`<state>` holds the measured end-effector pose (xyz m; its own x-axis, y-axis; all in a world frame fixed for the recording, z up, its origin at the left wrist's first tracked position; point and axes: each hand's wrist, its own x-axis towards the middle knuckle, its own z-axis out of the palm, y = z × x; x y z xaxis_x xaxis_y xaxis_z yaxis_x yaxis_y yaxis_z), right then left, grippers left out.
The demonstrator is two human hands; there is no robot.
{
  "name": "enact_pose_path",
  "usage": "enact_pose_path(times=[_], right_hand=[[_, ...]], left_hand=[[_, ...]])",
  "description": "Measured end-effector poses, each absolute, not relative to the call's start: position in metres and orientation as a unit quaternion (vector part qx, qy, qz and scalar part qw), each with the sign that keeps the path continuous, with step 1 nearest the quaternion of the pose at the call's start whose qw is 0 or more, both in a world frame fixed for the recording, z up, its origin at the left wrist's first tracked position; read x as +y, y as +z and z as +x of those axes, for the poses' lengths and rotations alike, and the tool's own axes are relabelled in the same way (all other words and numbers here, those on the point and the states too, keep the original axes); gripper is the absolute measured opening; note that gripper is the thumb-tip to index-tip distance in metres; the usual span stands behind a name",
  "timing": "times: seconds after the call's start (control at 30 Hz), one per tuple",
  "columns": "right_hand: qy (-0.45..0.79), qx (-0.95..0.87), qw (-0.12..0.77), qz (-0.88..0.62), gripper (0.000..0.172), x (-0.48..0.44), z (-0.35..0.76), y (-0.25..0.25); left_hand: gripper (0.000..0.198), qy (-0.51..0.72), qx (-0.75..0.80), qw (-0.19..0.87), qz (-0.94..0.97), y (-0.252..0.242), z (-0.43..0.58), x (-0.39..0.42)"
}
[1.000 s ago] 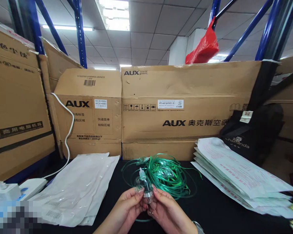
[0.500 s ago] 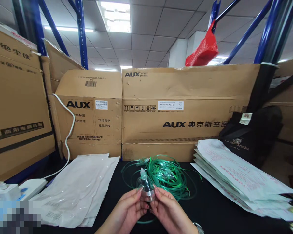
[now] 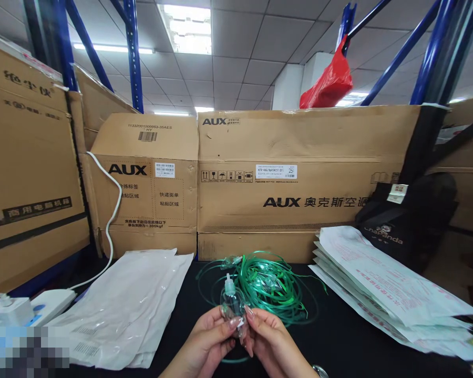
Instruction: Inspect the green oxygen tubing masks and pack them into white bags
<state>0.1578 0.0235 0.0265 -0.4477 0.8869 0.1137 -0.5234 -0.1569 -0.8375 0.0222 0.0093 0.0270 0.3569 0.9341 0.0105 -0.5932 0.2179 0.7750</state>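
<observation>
A small clear plastic oxygen mask (image 3: 232, 302) with a pale green connector at its top is held between my two hands. My left hand (image 3: 211, 336) pinches its left side, the thumb lying across the lower part. From the right, my right hand (image 3: 266, 331) grips the lower rim between thumb and fingers, near a small shiny strip. Just behind the mask lies a loose coil of green tubing (image 3: 274, 294) on the black table surface, with more clear plastic pieces among its loops.
At the left lie flat white plastic pouches (image 3: 130, 299) beside a white power strip (image 3: 53, 304) with a cable. A stack of printed paper pouches (image 3: 382, 278) stands at the right, near a black bag (image 3: 410, 215). Cardboard boxes (image 3: 299, 142) wall off the back.
The mask has tilted slightly left and my left thumb has moved across its lower part. My right fingers have shifted along its rim. The tubing and pouches stay where they were.
</observation>
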Motion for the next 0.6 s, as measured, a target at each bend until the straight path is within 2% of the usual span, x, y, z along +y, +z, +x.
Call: enact_pose_path(times=[0.6], right_hand=[[0.719,-0.443,0.486,-0.224,0.025,0.0218,0.1572,0.0279]], left_hand=[[0.027,0.533,0.27,0.719,0.356,0.0245,0.0239,0.0116]])
